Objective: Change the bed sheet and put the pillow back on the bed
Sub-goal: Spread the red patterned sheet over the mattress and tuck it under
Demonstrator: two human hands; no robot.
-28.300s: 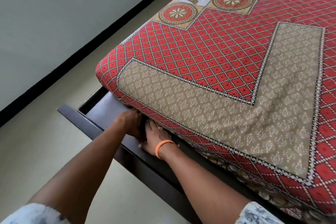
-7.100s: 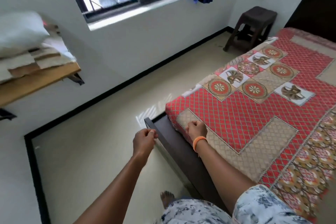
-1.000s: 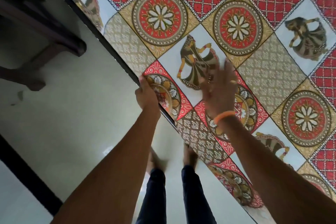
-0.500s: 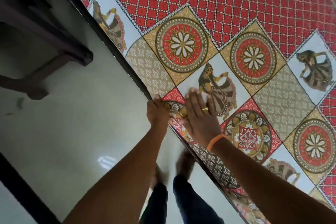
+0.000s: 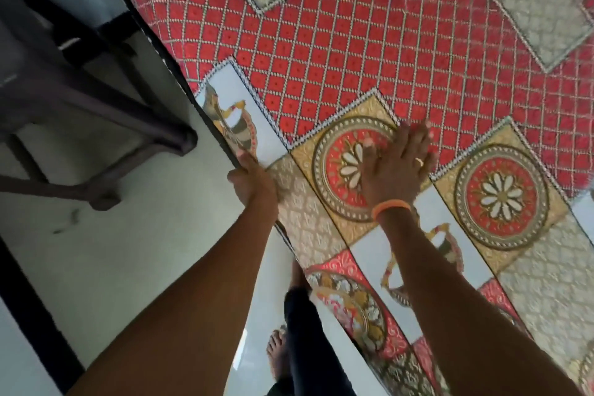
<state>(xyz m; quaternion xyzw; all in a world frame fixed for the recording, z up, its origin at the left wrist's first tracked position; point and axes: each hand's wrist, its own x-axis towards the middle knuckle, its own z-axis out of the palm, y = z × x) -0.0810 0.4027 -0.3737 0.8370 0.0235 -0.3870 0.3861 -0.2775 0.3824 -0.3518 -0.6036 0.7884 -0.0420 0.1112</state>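
A red, gold and beige patterned bed sheet (image 5: pixel 369 51) covers the bed across the right and top of the head view. My left hand (image 5: pixel 254 182) sits at the bed's side edge, fingers curled over the sheet's edge where it meets the dark frame. My right hand (image 5: pixel 397 167), with a ring and an orange wristband, lies flat with straight fingers on a round floral medallion of the sheet. No pillow is in view.
A dark brown stool (image 5: pixel 74 100) stands on the pale tiled floor (image 5: pixel 128 251) left of the bed. A black skirting line (image 5: pixel 29 309) runs at the lower left. My legs and a bare foot (image 5: pixel 276 350) are beside the bed edge.
Both hands have slid further along the bed's side edge. My right hand swept over the sheet from one printed panel to the round medallion.
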